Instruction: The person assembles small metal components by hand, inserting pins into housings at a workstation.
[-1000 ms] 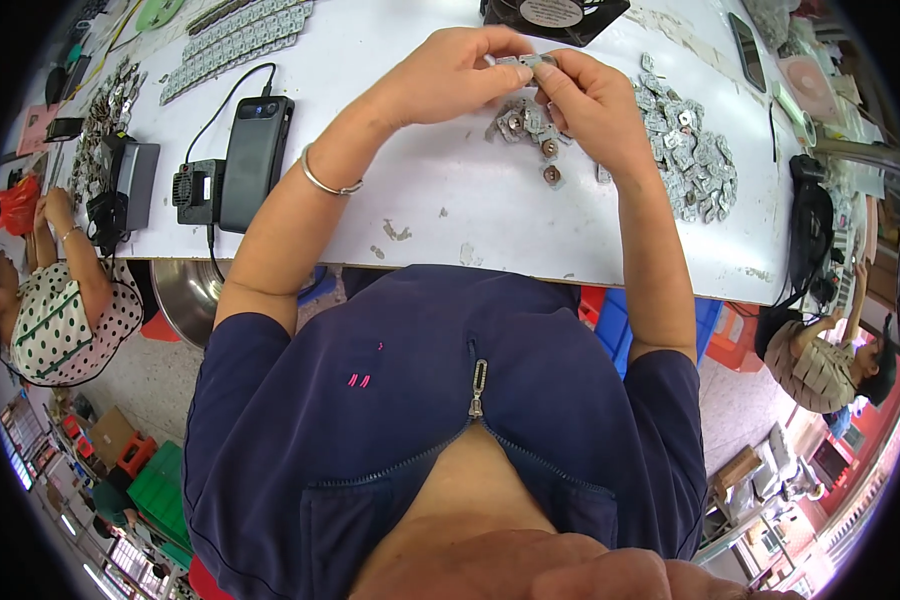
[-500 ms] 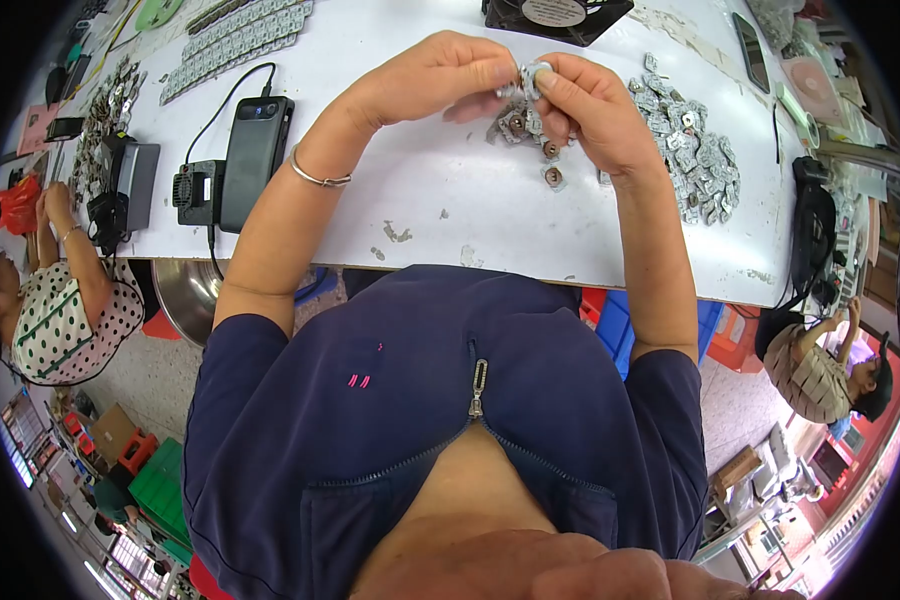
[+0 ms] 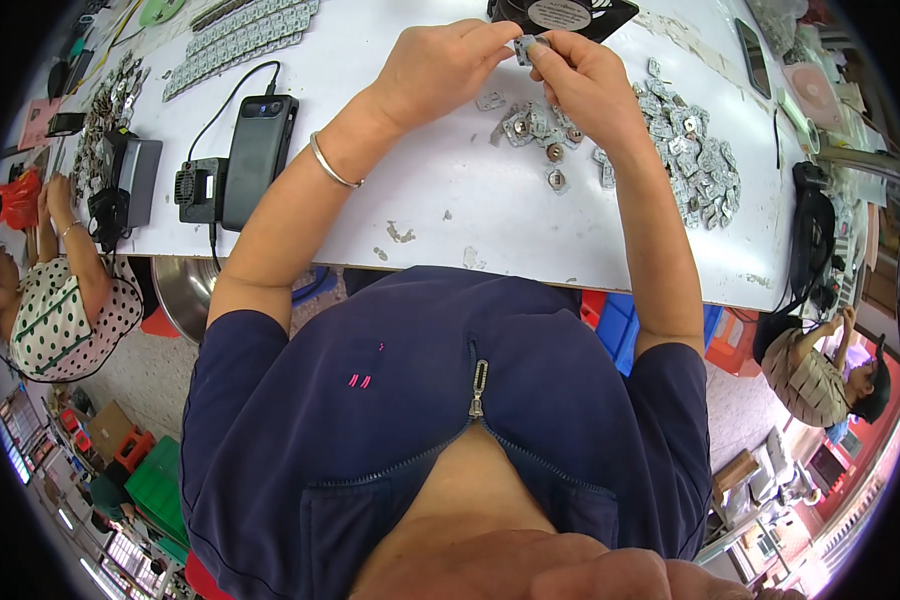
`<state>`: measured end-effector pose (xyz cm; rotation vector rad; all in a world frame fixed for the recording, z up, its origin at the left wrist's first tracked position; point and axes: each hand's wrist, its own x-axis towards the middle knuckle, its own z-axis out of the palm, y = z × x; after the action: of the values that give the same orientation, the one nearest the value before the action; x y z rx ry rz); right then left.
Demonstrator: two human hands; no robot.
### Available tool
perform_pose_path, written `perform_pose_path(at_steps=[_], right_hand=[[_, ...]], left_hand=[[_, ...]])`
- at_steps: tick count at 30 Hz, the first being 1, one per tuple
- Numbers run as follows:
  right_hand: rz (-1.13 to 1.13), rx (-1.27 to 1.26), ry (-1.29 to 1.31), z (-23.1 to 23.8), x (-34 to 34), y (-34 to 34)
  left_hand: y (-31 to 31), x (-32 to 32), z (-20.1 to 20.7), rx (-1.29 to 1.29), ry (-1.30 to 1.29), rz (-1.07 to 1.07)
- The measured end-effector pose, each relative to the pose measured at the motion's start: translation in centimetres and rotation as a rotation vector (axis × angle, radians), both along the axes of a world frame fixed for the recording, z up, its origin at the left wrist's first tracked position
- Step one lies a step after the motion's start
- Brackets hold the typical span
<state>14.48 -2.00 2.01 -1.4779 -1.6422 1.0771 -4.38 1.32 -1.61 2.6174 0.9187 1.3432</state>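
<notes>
A small grey, squarish metal piece (image 3: pixel 526 50) is pinched between the thumb and fingers of my right hand (image 3: pixel 592 92), above the far part of the table. My left hand (image 3: pixel 442 76), a bangle on its wrist, is closed with its fingertips against the piece's left edge. Just below the hands lies a loose group of similar metal pieces (image 3: pixel 528 126), some with a round brown centre. To the right of my right hand spreads a larger heap of metal pieces (image 3: pixel 698 158), partly hidden by that hand and forearm.
A black fan (image 3: pixel 560 14) stands just beyond my hands. To the left lie a black power bank (image 3: pixel 260 160) with a cable and rows of metal pieces (image 3: pixel 245 45). A phone (image 3: pixel 752 58) rests at the far right. Other people sit at both sides.
Both hands have moved farther away toward the fan, bringing the metal piece with them. The small group of pieces beneath is now less covered.
</notes>
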Motion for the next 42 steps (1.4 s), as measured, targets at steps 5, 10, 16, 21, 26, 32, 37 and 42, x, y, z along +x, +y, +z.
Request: perform_pose_path(at_steps=[5,10,16,21,26,32,37,42], right_hand=[[-0.018,0.014,0.002,-0.2,-0.7,1.2],[-0.037,0.041,0.056,-1.1,-0.7,3.2],[-0.101,0.095,0.000,0.1,-1.8,3.4],[-0.082,-0.091,0.318,-2.2,-0.4,3.3],[-0.163,-0.029,0.092,-1.4,-0.5,-0.3],[-0.266,0.173,-0.044,-3.0,2.1,-4.8],[-0.187,0.152,0.044,-1.2,2.8,-5.3],[0.020,0.166,0.221,-0.3,1.2,-5.1]], left_hand=[[1.0,0.1,-0.5,0.072,-0.014,0.054],[0.4,0.5,1.3,-0.163,-0.176,0.050],[0.9,0.8,0.5,-0.125,-0.263,0.061],[-0.2,1.4,0.7,-0.179,-0.227,0.096],[-1.6,1.3,-0.7,-0.357,-0.168,0.076],[-2.5,1.8,-0.8,-0.460,0.158,-0.156],[-2.1,0.6,1.2,-0.583,0.040,-0.371],[-3.1,0.1,5.3,-0.934,-0.026,-0.593]])
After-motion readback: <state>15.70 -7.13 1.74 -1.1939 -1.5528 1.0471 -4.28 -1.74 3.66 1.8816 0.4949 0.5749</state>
